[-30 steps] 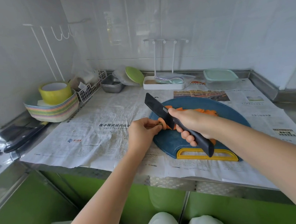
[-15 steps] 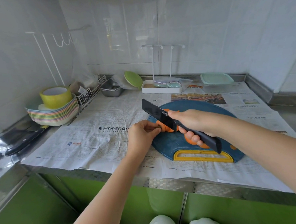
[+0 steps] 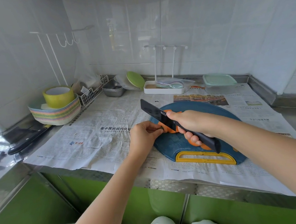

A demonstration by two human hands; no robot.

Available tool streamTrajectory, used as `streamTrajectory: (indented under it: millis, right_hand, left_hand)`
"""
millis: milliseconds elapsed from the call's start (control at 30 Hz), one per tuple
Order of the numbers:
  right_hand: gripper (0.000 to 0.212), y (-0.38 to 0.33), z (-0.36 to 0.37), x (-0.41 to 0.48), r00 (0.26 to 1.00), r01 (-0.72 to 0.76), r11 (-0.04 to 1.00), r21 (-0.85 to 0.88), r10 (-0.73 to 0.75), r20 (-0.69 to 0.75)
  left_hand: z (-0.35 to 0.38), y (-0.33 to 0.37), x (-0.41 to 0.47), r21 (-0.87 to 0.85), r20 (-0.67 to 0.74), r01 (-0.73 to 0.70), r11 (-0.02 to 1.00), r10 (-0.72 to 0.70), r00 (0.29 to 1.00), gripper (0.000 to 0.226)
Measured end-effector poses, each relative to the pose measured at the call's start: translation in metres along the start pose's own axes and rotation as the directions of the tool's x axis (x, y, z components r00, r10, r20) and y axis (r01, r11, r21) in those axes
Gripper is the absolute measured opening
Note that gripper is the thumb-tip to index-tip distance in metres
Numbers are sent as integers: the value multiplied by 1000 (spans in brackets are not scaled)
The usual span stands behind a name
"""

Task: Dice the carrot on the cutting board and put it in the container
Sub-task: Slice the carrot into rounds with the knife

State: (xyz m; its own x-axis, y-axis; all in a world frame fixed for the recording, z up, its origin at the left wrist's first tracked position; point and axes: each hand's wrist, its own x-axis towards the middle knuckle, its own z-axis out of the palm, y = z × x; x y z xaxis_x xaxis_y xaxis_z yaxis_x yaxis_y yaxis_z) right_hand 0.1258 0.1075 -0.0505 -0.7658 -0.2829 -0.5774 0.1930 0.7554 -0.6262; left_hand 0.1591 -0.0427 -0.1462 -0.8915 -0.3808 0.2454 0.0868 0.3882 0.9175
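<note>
A round blue cutting board [image 3: 173, 145] with a yellow handle lies on newspaper at the counter's front. Orange carrot slices [image 3: 194, 142] show on it, mostly hidden under my right hand. My left hand [image 3: 143, 133] pinches the carrot end [image 3: 164, 128] at the board's left edge. My right hand [image 3: 189, 122] grips the handle of a black knife [image 3: 156, 112], whose blade points up and left across the carrot. A clear container with a pale green lid [image 3: 219, 80] stands at the back right, closed.
A stack of pastel plates [image 3: 55, 112] with a yellow tape roll sits at the left, with a dark knife [image 3: 27, 140] lying in front of it. A wire basket [image 3: 92, 93], metal trays [image 3: 113, 89] and a white rack tray [image 3: 163, 89] line the back wall.
The head view shifted slightly. The knife and my right hand moved a little toward me along the carrot. My left hand keeps pinching the carrot end.
</note>
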Motion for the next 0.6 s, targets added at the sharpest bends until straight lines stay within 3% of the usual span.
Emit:
streamTrajectory:
  millis: [600]
  right_hand:
    - [70, 9, -7, 14, 993, 7, 996, 92, -18, 118]
  left_hand:
    - [0, 1, -1, -3, 5, -13, 1000, 13, 1000, 21]
